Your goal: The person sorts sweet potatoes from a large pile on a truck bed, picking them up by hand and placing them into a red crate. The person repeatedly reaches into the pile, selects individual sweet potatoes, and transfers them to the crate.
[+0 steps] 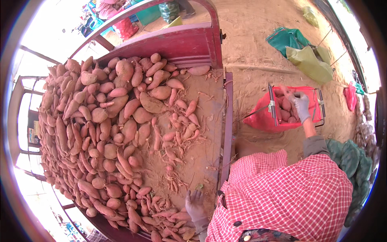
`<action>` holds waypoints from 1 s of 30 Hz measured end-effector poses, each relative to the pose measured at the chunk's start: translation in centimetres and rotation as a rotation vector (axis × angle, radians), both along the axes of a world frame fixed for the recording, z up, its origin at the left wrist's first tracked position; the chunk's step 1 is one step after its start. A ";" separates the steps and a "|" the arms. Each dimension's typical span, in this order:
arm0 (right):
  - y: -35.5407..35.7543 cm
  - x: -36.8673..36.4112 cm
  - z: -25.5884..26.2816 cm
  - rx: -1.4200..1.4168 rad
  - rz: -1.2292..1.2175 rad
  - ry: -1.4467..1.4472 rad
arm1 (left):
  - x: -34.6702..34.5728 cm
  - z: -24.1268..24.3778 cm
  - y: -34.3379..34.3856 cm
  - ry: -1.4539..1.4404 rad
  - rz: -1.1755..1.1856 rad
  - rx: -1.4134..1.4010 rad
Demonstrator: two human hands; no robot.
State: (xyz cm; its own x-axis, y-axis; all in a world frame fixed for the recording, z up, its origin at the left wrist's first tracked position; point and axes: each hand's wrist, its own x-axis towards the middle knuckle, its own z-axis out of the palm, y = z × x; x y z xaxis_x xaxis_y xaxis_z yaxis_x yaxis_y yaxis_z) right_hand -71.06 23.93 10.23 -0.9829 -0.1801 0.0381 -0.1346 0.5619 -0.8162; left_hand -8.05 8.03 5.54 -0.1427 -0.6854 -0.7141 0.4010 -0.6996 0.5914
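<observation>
My right hand (301, 106), in a pale grey glove, is over a red mesh bag (257, 116). Its fingers are closed around a blurred, reddish sweet potato (284, 91). Several sweet potatoes (286, 104) lie inside the bag, whose mouth is spread on a metal frame (272, 104). Over on the left, my gloved left hand (196, 204) is above the truck bed (208, 133) with fingers apart and nothing held. Beside it lie small, thin sweet potatoes (172, 214) and a large heap of sweet potatoes (105, 136).
The bed's metal edge (227, 127) runs between heap and bag. Beyond rises a red side panel (163, 45). Green sacks (288, 39) and a yellowish sack (311, 65) lie on the sandy ground. Filled green mesh bags (350, 160) stand at right. Another person's leg (187, 7) shows at the top.
</observation>
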 end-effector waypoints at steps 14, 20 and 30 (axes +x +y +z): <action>-38.5 7.7 -6.9 0.071 0.669 0.401 | -4.2 3.3 -2.0 -0.046 0.118 0.008; -49.2 12.5 -7.8 0.303 0.902 0.337 | -10.9 3.8 -5.6 0.018 0.074 0.037; -46.0 14.0 0.5 0.030 1.308 -0.191 | -22.9 2.9 -19.3 0.495 0.071 -0.149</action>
State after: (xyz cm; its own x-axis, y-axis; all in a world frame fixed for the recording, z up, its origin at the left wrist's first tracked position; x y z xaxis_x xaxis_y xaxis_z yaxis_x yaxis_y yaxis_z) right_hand -57.07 -22.11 10.70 -0.0740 -0.9921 -0.1015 -0.4727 0.1245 -0.8724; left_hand -30.94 -11.30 8.49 -0.3880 -0.7948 -0.4666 0.7014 -0.5831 0.4099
